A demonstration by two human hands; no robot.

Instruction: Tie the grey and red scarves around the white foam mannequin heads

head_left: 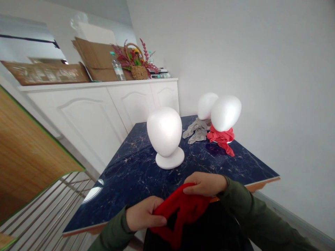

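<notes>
Near the table's front edge, a red cloth (191, 205) is stretched between my two hands. My left hand (145, 213) pinches its left end, thumb on top. My right hand (205, 184) grips the upper right part of it. Below my hands the cloth hangs in loose folds, with dark gaps showing between them. Just beyond stands a white foam mannequin head (164, 130), bare and upright on its round base (170, 159).
On the dark blue marbled table (131, 167), two more white heads (226, 112) stand at the back right. A coral-red cloth (222, 139) and a grey cloth (196, 131) lie at their bases. White cabinets (86, 115) are behind; a metal rack (52, 205) is at left.
</notes>
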